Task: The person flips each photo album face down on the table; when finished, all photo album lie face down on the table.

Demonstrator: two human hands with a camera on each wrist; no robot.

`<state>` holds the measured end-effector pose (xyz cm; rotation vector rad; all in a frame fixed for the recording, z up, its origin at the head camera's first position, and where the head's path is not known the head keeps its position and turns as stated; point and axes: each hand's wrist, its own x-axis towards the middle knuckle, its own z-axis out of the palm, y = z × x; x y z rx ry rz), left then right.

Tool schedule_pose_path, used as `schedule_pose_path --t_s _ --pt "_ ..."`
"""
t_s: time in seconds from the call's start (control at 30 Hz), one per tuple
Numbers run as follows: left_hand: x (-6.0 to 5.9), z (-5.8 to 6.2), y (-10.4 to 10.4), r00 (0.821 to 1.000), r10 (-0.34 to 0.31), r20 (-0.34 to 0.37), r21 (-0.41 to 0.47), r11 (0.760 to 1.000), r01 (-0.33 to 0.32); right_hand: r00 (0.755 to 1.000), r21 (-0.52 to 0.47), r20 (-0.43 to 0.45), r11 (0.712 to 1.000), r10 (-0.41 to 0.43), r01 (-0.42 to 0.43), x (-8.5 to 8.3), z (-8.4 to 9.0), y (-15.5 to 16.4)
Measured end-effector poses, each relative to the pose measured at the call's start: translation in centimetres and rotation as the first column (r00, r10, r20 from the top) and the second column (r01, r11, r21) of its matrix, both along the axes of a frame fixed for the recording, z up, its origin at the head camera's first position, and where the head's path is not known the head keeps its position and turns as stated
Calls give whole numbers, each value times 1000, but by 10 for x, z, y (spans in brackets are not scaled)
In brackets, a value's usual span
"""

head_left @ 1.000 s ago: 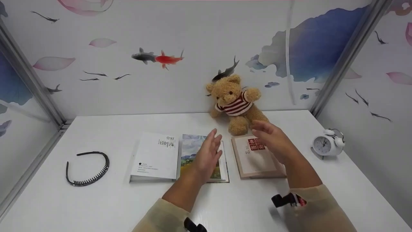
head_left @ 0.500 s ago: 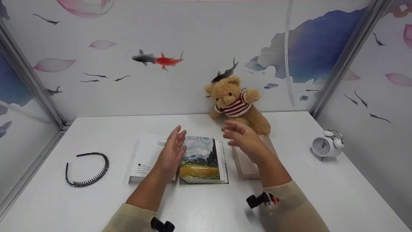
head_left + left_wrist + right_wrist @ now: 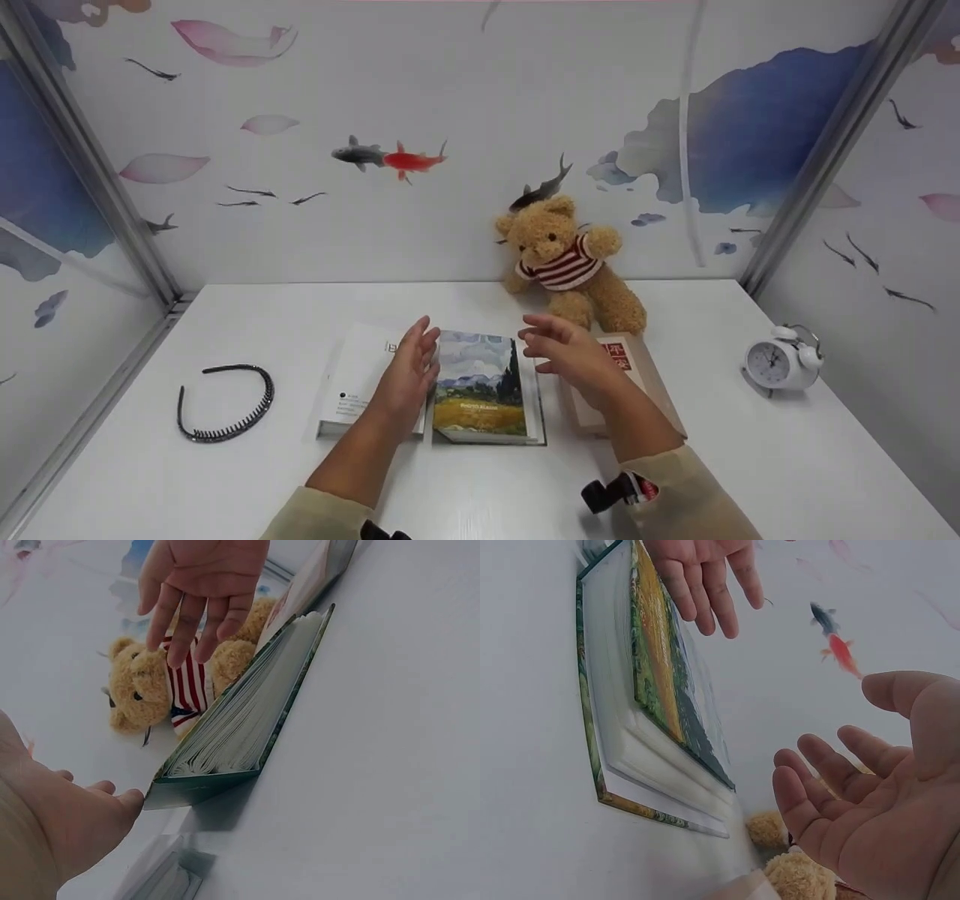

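Observation:
A photo album [image 3: 480, 386] with a painted landscape cover lies on the table between my two hands. At its left side my left hand [image 3: 409, 379] hovers, fingers extended and palm turned inward, over the edge of a white book [image 3: 360, 382]. To the album's upper right is my right hand [image 3: 570, 356], fingers relaxed and holding nothing, above a beige book [image 3: 649, 375] with red square lettering. The left wrist view shows the album's page edges [image 3: 240, 712], with the left thumb right at its spine corner. In the right wrist view the album's cover [image 3: 667, 652] stands between both palms.
Behind the books a teddy bear [image 3: 559, 255] in a striped shirt leans on the back wall. A white alarm clock [image 3: 780, 360] stands at the right, and a black toothed headband [image 3: 229, 409] lies at the left. Metal posts frame the table's rear corners.
Both hands have shifted left, from over the album and beige book to either side of the album, uncovering its cover. The head view has tilted slightly up. The books stay in place.

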<state>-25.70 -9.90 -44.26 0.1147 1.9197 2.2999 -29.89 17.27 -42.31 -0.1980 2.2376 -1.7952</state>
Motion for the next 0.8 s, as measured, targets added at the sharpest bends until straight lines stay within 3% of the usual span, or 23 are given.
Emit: schedule_pose_path --t_s 0.23,0.6,0.8 --pt "3 -10 -2 998 12 63 -40 999 -9 999 27 40 1000 -6 5 3 -16 -6" --pt "2 -8 3 990 -31 141 -23 999 35 995 169 90 984 31 -46 5 -22 -14" --pt "-1 -7 4 987 -24 161 -36 999 30 995 153 83 986 57 -69 6 -21 -17"
